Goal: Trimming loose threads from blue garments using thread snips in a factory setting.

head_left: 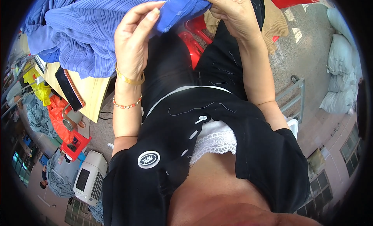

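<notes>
While blue pleated fabric (pixel 89 35) spills over the worktop (pixel 93 97), left hand (pixel 134 39) and right hand (pixel 229 12) pinch its edge.

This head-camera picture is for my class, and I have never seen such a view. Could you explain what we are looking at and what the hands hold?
The camera sits on a person's head and looks down, so you see their own body and forearms; the wide lens bends the edges. Both hands pinch a piece of blue cloth: the left hand on one side, the right hand on the other. More blue cloth is piled on a wooden table, beside a dark phone. Red plastic stools stand below.
</notes>
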A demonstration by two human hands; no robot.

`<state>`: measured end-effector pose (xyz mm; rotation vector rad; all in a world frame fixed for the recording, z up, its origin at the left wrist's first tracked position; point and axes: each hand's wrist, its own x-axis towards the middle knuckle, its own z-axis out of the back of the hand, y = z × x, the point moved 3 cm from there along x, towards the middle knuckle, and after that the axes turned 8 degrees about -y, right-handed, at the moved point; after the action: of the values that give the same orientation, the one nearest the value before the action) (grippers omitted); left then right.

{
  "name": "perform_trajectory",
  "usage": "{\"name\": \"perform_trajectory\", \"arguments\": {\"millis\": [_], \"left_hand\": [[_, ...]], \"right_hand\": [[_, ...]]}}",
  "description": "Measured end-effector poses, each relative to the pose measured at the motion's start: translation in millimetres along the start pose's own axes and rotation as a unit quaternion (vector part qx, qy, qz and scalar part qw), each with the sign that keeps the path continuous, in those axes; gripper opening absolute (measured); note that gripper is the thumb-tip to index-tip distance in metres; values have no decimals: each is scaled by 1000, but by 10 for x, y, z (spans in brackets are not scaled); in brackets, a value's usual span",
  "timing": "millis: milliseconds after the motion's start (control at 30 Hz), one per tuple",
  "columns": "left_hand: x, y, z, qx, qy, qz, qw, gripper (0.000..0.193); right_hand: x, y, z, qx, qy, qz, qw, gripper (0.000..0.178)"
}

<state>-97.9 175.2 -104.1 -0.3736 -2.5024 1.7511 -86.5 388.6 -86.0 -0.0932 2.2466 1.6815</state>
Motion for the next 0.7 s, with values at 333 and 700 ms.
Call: {"name": "perform_trajectory", "arguments": {"millis": [333,700], "left_hand": [[-73,-69,44,31,20,135,990,28],[-36,-85,33,-56,-8,104,993,23]], "right_hand": [[48,-43,-34,-59,47,130,989,11],[-383,-38,-15,-265,32,414,870,35]]}}
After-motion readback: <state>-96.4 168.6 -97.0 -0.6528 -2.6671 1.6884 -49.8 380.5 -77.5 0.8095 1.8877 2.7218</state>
